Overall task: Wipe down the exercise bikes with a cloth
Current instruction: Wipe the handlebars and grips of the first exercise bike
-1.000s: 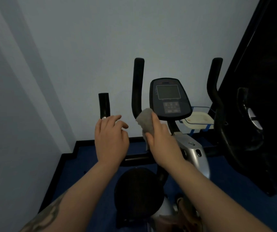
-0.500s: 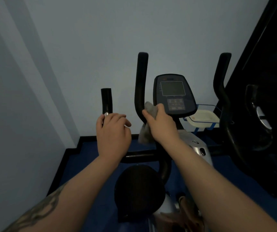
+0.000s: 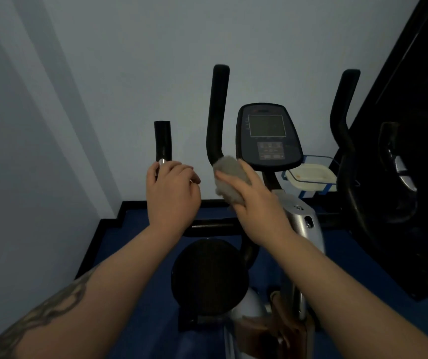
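An exercise bike stands before me with a dark console (image 3: 268,136), a black saddle (image 3: 207,275) and a silver frame (image 3: 303,224). My right hand (image 3: 254,200) grips a grey cloth (image 3: 229,177) wrapped against the lower bend of the tall black middle handlebar (image 3: 216,112). My left hand (image 3: 172,195) curls around the short left handle (image 3: 163,141) just below its silver band. A second tall handlebar (image 3: 342,117) rises on the right.
Pale walls close in on the left and behind. A dark machine (image 3: 409,177) fills the right side. A white tray in a blue-framed holder (image 3: 311,176) sits behind the console. Blue floor (image 3: 140,255) with black skirting lies below.
My right hand with the cloth rose up the middle handlebar, then came back down to its lower bend. My left hand stayed on the short handle.
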The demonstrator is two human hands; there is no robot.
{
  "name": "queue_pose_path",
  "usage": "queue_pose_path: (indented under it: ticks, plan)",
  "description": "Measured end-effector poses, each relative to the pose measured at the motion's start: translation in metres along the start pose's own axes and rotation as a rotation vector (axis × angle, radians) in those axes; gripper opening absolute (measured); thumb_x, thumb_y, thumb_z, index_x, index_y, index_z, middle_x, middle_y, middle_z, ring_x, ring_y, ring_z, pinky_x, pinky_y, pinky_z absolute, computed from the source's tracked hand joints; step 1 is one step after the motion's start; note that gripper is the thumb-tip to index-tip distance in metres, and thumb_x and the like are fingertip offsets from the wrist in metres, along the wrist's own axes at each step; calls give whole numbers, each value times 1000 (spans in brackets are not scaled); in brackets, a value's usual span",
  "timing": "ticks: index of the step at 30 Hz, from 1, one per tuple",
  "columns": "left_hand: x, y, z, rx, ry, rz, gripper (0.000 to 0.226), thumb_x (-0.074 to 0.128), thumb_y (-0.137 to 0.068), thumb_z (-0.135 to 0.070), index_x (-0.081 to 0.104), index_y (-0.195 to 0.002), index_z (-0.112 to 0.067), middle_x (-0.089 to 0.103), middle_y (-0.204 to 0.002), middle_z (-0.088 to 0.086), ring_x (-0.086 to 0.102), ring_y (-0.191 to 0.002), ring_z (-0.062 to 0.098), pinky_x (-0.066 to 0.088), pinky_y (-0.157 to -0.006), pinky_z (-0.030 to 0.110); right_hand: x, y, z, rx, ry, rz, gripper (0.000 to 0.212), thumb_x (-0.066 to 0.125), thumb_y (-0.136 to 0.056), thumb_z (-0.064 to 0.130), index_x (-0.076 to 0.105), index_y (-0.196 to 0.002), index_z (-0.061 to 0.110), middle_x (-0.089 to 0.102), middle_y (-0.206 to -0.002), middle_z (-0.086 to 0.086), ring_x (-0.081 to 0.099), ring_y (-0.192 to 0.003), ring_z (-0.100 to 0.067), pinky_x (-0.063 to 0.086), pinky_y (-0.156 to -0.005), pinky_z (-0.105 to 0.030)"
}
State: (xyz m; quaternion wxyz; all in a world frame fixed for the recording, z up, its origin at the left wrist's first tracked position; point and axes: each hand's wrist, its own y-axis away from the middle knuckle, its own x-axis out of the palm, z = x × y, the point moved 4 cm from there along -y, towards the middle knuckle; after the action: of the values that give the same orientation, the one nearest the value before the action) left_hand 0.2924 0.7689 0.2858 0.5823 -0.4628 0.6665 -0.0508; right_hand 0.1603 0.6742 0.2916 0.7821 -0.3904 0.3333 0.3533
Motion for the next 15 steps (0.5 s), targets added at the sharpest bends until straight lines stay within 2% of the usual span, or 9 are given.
queue_pose_path:
  ticks: [2,3,7,9,10,13,15]
  plan:
    - [0,0,0,0,6,0,15,61,-82,-7,71,-78,-18,72,-95,-2,58,-108,20,27,-112,45,-5,28,-7,-41,-30,8,41,55,-96,17,55,-132,36,14,-160,10,36,-118,0,27,-89,0]
    - [0,0,0,-1,1,4,15,61,-82,-7,71,-78,-18,72,-94,-2,57,-108,21,27,-112,45,-6,35,-11,-40,-45,20,37,56,-95,18,58,-129,34,14,-159,11,34,-118,2,24,-89,3]
    - [1,0,0,4,-26,10,15,60,-84,-9,72,-80,-18,72,-94,-2,56,-110,21,26,-112,43,-4,12,-5,-24,-38,17,35,55,-95,15,60,-128,28,27,-153,1,29,-108,6,26,-83,4]
    - [1,0,-1,1,-30,23,16,59,-84,-10,72,-80,-19,72,-93,-3,56,-110,20,25,-112,42,-3,-2,3,13,-85,-31,39,53,-96,13,57,-133,27,33,-148,0,36,-111,2,32,-92,-4]
    - [0,0,-1,2,-31,23,16,59,-84,-10,72,-80,-19,72,-93,-2,56,-110,21,24,-112,42,-2,-4,3,34,-110,-54,40,52,-96,12,57,-133,27,34,-148,1,38,-113,0,32,-93,-3]
    - [0,0,-2,8,-43,28,17,60,-84,-10,73,-79,-19,72,-93,-3,55,-111,21,23,-112,42,0,20,-1,19,-112,-67,38,54,-95,13,60,-128,30,31,-147,3,33,-107,9,25,-85,7]
    - [0,0,-2,12,-41,24,16,60,-84,-11,73,-78,-19,72,-92,-4,56,-111,21,23,-111,42,0,36,-5,3,-134,-60,38,58,-93,14,62,-126,31,29,-149,5,31,-111,9,24,-89,7]
